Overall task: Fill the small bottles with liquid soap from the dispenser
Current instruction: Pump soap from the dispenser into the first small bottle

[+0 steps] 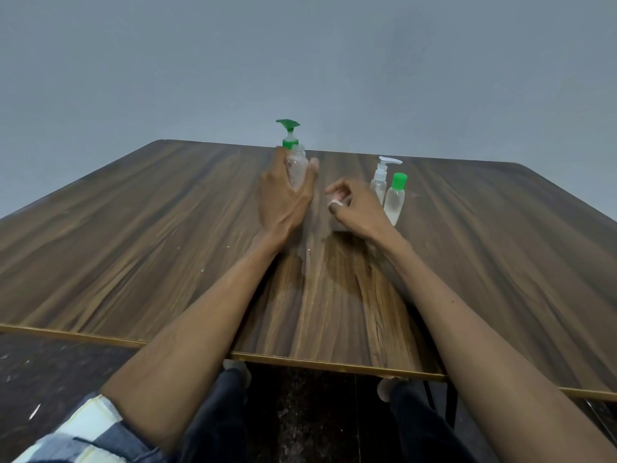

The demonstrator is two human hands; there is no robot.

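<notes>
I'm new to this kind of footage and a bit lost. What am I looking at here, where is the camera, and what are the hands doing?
There is no machine here: a person sits at a wooden table, and the one picture comes from a camera worn on their head, looking forward and down along both forearms.

The left hand grips a clear small bottle with its cap off. Right behind it stands the soap dispenser with a green pump. The right hand pinches a small white cap, probably that bottle's.

To the right stand two more small bottles: one with a white pump and one with a green cap. The tabletop near the hands looks wet or smeared.
</notes>
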